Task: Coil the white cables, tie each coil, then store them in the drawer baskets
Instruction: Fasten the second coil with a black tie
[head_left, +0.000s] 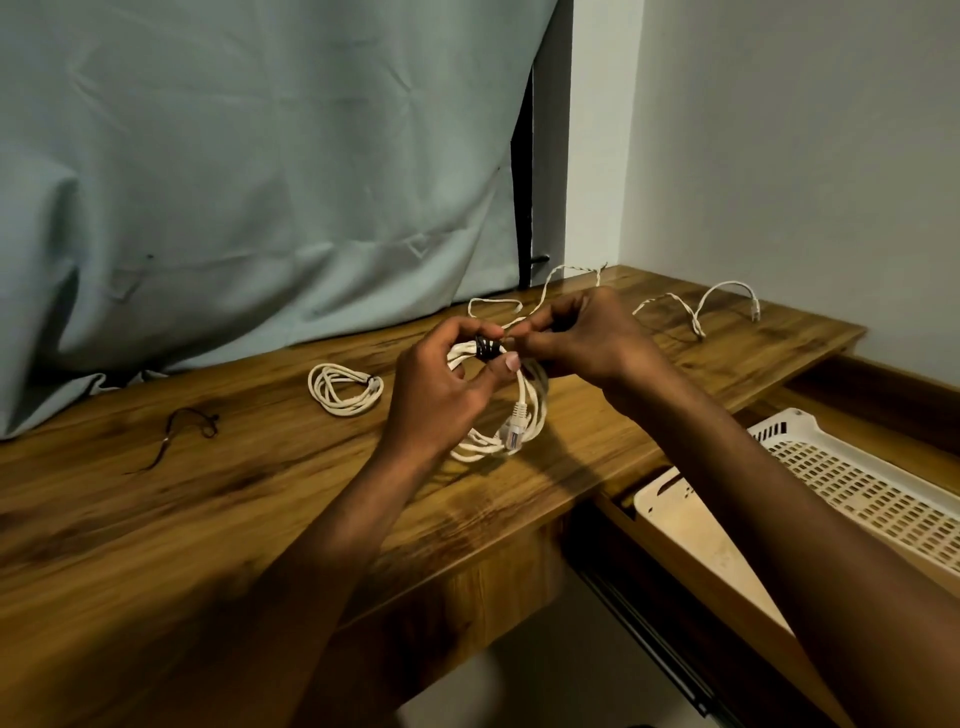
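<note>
Above the middle of the wooden desk (156, 519) I hold a coil of white cable (519, 415) with a plug hanging at its lower side. A black tie (487, 347) wraps the top of the coil. My left hand (441, 384) grips the coil at the tie, thumb against it. My right hand (582, 338) pinches the tie's end from the right. A tied white coil (345, 388) lies on the desk to the left. A loose white cable (696, 306) sprawls at the back right.
A loose dark tie (182, 426) lies on the desk at the left. The open drawer at the right holds a white perforated basket (857, 488) and a solid white one (691, 530). A grey-green curtain (260, 182) hangs behind the desk.
</note>
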